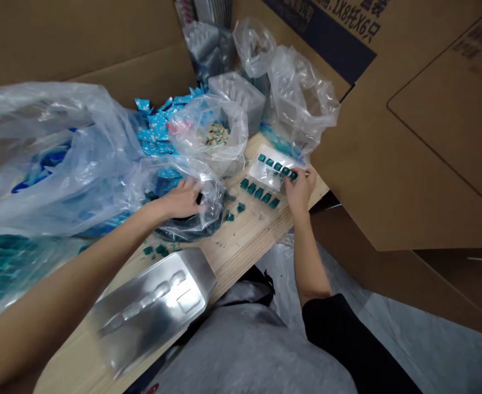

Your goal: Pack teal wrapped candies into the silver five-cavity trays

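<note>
My left hand (182, 198) reaches into the mouth of a clear plastic bag (211, 203) with dark contents. Its fingers are partly hidden and blurred there. At the right end of a clear plastic tray (261, 173), my right hand (300, 189) pinches the last dark green piece (292, 175) in a row. Several such green pieces sit in that tray. Below it, another row of green pieces (258, 193) lies in what looks like a second clear tray. Loose green bits (230, 216) are scattered on the wooden table (241, 241) between my hands.
Near me lies a stack of clear trays (154, 306). An open bag of small tan-green pieces (217, 134) stands behind, beside blue packets (156, 128). A large clear bag (60, 158) fills the left. Cardboard boxes (408, 137) wall the right and back.
</note>
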Demonstrator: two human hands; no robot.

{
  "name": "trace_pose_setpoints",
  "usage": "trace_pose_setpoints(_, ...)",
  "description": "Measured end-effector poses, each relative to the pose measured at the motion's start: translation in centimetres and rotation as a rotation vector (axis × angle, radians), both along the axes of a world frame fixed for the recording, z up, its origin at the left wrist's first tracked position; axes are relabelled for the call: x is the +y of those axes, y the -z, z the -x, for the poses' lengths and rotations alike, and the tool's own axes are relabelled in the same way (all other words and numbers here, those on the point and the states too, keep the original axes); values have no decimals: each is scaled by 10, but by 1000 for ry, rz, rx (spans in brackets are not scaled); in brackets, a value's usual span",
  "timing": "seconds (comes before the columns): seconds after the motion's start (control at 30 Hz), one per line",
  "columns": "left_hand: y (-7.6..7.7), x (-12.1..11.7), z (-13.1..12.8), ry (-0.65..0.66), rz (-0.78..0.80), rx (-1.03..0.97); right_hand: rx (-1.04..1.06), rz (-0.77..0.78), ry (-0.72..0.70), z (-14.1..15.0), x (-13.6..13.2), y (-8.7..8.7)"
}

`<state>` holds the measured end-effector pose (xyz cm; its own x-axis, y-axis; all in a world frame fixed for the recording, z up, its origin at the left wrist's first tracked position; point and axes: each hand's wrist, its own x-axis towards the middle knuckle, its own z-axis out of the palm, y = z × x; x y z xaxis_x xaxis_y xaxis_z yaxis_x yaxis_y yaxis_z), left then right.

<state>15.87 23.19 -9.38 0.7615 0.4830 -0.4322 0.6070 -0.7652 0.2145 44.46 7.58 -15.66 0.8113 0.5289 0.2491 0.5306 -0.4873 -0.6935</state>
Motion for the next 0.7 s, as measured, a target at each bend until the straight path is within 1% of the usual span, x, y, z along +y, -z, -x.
trace_pose_setpoints(0.13, -4, -7, -8, -32, 22, 96, -12, -44, -20, 3, -3, -1)
trace_pose_setpoints(0.27, -9, -10, -16, -19, 37, 92, -21, -151, -42, 15, -7, -11)
trace_pose_setpoints(0.37, -12, -12, -18, -39, 29, 69, -15, -251, -109, 33, -9, -23)
trace_pose_setpoints(0.53, -14, -12, -20, -56, 57, 36, 39, -400, -267, 75, -12, -49)
trace_pose_setpoints(0.63, -19, -7, -17, -44, 112, 5, 123, -464, -370, 96, -18, -65)
trace_pose_setpoints(0.7, -26, -1, -7, -39, 160, -17, 222, -493, -427, 107, -24, -74)
